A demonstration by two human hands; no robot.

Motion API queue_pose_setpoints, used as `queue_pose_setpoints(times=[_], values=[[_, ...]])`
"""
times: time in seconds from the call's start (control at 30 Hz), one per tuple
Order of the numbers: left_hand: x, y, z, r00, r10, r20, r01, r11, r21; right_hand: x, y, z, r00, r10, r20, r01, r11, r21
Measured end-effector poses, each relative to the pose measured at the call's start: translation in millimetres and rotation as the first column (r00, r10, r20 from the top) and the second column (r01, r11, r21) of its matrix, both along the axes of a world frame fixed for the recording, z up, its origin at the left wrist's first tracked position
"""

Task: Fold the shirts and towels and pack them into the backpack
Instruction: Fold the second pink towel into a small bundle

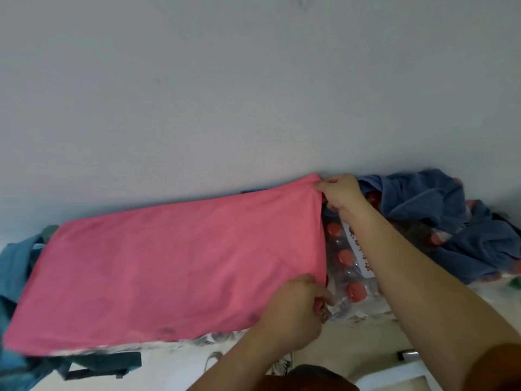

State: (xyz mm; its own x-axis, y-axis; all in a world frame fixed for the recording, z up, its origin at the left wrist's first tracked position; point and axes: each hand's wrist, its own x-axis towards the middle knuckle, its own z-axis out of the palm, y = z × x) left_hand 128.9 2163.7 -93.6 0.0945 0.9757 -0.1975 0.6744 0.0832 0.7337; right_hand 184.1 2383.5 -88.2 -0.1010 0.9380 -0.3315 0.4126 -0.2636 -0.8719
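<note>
A pink cloth (pixel 169 266) lies spread flat across the surface in front of the wall. My right hand (pixel 341 193) pinches its far right corner next to the wall. My left hand (pixel 298 309) grips its near right corner. A crumpled dark blue garment (pixel 439 218) is heaped to the right, behind my right forearm. A teal-blue fabric item with a strap (pixel 17 266) sits at the left edge, partly under the pink cloth. I cannot tell whether it is the backpack.
A shrink-wrapped pack of bottles with red caps (pixel 346 263) lies under the cloths between my hands. A plain grey wall (pixel 253 94) rises right behind. Pale floor (pixel 174 371) shows below the front edge.
</note>
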Motion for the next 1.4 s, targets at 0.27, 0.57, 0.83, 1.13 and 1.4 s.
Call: queue_pose_setpoints(times=[0.27,0.57,0.83,1.13,1.4], values=[[-34,-18,15,0.979,0.034,0.199,-0.026,0.999,-0.041,-10,-8,26,0.950,-0.046,-0.310,-0.037,0.966,-0.255],[-97,-79,42,0.867,0.374,0.331,-0.355,0.927,-0.118,-64,-49,76,0.882,0.396,-0.255,-0.408,0.913,0.006],[-161,-144,67,0.754,0.563,0.339,-0.562,0.820,-0.110,-180,-86,107,0.715,0.516,0.473,-0.699,0.529,0.481],[-240,-216,48,0.585,0.785,0.206,-0.801,0.598,-0.003,-306,-157,76,0.630,0.452,0.632,-0.775,0.316,0.547],[-283,-255,21,0.413,0.906,0.092,-0.911,0.413,0.026,-389,-203,39,0.528,0.571,0.628,-0.840,0.246,0.483]])
